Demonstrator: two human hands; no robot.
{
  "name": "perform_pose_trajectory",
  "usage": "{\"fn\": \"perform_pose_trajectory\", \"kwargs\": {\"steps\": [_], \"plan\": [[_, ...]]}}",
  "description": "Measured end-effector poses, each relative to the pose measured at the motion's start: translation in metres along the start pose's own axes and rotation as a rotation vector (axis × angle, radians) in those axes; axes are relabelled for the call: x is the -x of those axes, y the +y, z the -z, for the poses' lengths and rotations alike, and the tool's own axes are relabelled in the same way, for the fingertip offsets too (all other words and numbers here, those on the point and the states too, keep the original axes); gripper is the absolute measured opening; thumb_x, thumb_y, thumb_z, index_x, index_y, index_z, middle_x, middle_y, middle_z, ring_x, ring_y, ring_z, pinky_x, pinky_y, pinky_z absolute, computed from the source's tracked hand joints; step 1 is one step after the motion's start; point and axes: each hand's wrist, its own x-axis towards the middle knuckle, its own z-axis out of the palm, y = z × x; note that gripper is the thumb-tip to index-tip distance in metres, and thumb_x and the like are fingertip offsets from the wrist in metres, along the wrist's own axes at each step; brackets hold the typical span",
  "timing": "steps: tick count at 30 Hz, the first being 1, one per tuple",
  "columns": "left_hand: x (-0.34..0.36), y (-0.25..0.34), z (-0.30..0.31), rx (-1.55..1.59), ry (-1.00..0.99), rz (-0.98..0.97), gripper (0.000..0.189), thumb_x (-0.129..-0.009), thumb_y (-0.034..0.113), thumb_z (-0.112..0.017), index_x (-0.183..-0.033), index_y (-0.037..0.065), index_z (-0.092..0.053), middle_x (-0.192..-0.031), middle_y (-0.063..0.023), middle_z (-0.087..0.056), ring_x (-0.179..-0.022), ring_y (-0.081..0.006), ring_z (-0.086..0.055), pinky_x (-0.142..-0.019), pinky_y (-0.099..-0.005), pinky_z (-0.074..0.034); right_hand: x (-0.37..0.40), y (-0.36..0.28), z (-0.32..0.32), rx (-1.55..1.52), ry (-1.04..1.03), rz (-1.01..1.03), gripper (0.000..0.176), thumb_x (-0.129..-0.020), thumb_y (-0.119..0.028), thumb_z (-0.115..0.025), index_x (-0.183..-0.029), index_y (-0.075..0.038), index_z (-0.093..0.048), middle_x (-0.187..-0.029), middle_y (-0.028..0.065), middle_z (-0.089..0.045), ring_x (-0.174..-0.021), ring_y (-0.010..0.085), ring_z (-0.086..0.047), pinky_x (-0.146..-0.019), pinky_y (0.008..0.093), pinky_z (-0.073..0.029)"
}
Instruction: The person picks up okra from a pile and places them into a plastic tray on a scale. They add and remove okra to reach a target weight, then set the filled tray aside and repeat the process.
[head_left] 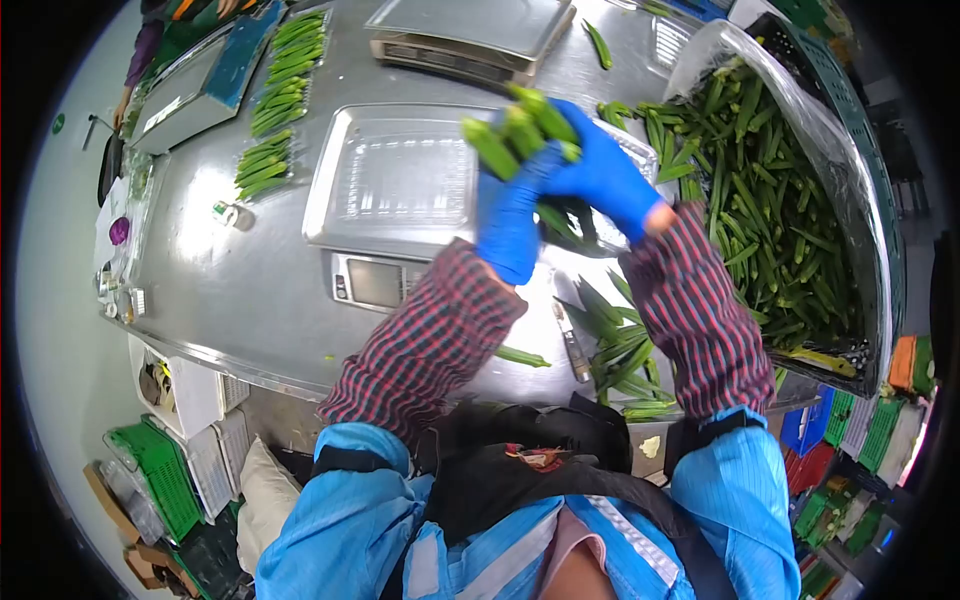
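Several green okra pods (492,148) are held together by both of my blue-gloved hands above a scale. My left hand (522,215) is closed on them from the near side, and my right hand (605,170) wraps round them from the right. Below lies the scale's metal tray (330,215), with a clear plastic tray (405,180) on it. The scale's display (374,284) faces me. A knife (572,345) lies near the table's front edge, beside loose okra (625,355).
A large black crate (875,215) lined with clear plastic, full of okra, stands at the right. Packed okra trays (285,75) line the back left. Another scale (455,50) is at the back. A small bottle (228,213) stands at left. Part of another person (145,50) shows top left.
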Motion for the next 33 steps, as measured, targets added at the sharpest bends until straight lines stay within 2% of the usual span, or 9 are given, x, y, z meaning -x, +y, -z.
{"fn": "perform_pose_trajectory", "kwargs": {"steps": [7, 11, 15, 17, 21, 23, 28, 31, 33], "plan": [[-0.009, 0.059, 0.131, 0.310, 0.165, -0.099, 0.043, -0.092, 0.021, -0.056, -0.132, 0.008, -0.044, -0.125, -0.0078, -0.053, -0.114, -0.0204, -0.052, -0.099, -0.0362, -0.040, -0.135, -0.004, -0.123, 0.458, -0.547, -0.091, 0.080, -0.061, -0.026, -0.083, -0.130, -0.004, -0.047, -0.116, 0.0153, -0.060, -0.111, 0.0224, -0.054, -0.097, 0.0325, -0.042], [0.025, 0.092, 0.147, 0.258, 0.087, 0.163, 0.040, -0.092, 0.016, -0.053, -0.131, 0.007, -0.046, -0.128, -0.0037, -0.051, -0.118, -0.0163, -0.048, -0.103, -0.0340, -0.036, -0.159, 0.034, -0.141, 0.502, -0.601, -0.188, 0.090, -0.059, -0.029, -0.086, -0.135, -0.006, -0.043, -0.123, 0.0164, -0.057, -0.113, 0.0241, -0.054, -0.098, 0.0337, -0.041], [0.052, 0.140, 0.169, 0.065, 0.049, 0.444, 0.055, -0.087, 0.008, -0.056, -0.138, 0.007, -0.037, -0.128, -0.0042, -0.050, -0.120, -0.0151, -0.046, -0.104, -0.0320, -0.034, -0.126, 0.017, -0.135, 0.572, -0.454, -0.078, 0.081, -0.069, -0.030, -0.081, -0.137, -0.010, -0.043, -0.129, 0.0137, -0.053, -0.116, 0.0248, -0.052, -0.101, 0.0351, -0.039], [0.056, 0.144, 0.202, -0.443, -0.044, 0.255, 0.063, -0.085, 0.010, -0.061, -0.141, 0.007, -0.032, -0.133, -0.0096, -0.042, -0.125, -0.0211, -0.039, -0.107, -0.0328, -0.029, -0.101, 0.018, -0.125, 0.419, -0.111, 0.087, 0.067, -0.076, -0.026, -0.076, -0.135, -0.011, -0.047, -0.128, 0.0113, -0.055, -0.118, 0.0233, -0.050, -0.102, 0.0359, -0.038], [-0.007, 0.155, 0.225, -0.915, -0.030, -0.305, 0.063, -0.087, 0.013, -0.060, -0.141, 0.002, -0.031, -0.143, -0.0166, -0.034, -0.132, -0.0263, -0.034, -0.109, -0.0348, -0.027, -0.034, 0.071, -0.129, 0.046, 0.701, 0.025, 0.050, -0.086, -0.022, -0.065, -0.130, -0.005, -0.049, -0.126, 0.0124, -0.054, -0.118, 0.0228, -0.050, -0.100, 0.0364, -0.037], [-0.043, 0.150, 0.232, -1.094, -0.073, -0.363, 0.057, -0.089, 0.018, -0.059, -0.139, 0.002, -0.037, -0.142, -0.0183, -0.037, -0.134, -0.0297, -0.032, -0.109, -0.0357, -0.028, -0.015, 0.082, -0.151, -0.045, 0.820, 0.044, 0.051, -0.090, -0.023, -0.060, -0.134, -0.002, -0.044, -0.131, 0.0146, -0.051, -0.121, 0.0241, -0.047, -0.101, 0.0356, -0.035], [-0.080, 0.118, 0.245, -1.152, -0.197, -0.154, 0.051, -0.091, 0.030, -0.059, -0.135, 0.007, -0.045, -0.138, -0.0156, -0.044, -0.134, -0.0311, -0.033, -0.109, -0.0375, -0.027, -0.046, 0.074, -0.171, -0.025, 0.853, 0.091, 0.052, -0.094, -0.026, -0.052, -0.139, -0.003, -0.037, -0.134, 0.0152, -0.047, -0.123, 0.0211, -0.044, -0.103, 0.0313, -0.033], [-0.075, 0.116, 0.241, -1.253, -0.297, -0.191, 0.051, -0.092, 0.036, -0.057, -0.135, 0.012, -0.046, -0.137, -0.0123, -0.046, -0.134, -0.0325, -0.033, -0.109, -0.0393, -0.027, -0.062, 0.071, -0.167, 0.058, 0.731, 0.056, 0.035, -0.093, -0.026, -0.054, -0.123, -0.009, -0.057, -0.112, 0.0115, -0.061, -0.109, 0.0224, -0.053, -0.104, 0.0338, -0.033], [-0.068, 0.118, 0.236, -1.392, -0.336, -0.270, 0.052, -0.092, 0.036, -0.055, -0.137, 0.012, -0.042, -0.137, -0.0127, -0.046, -0.134, -0.0357, -0.032, -0.109, -0.0399, -0.027, -0.066, 0.079, -0.165, 0.322, 0.676, 0.299, 0.026, -0.091, -0.024, -0.057, -0.110, -0.009, -0.064, -0.106, 0.0101, -0.063, -0.105, 0.0273, -0.054, -0.101, 0.0373, -0.035]]}}
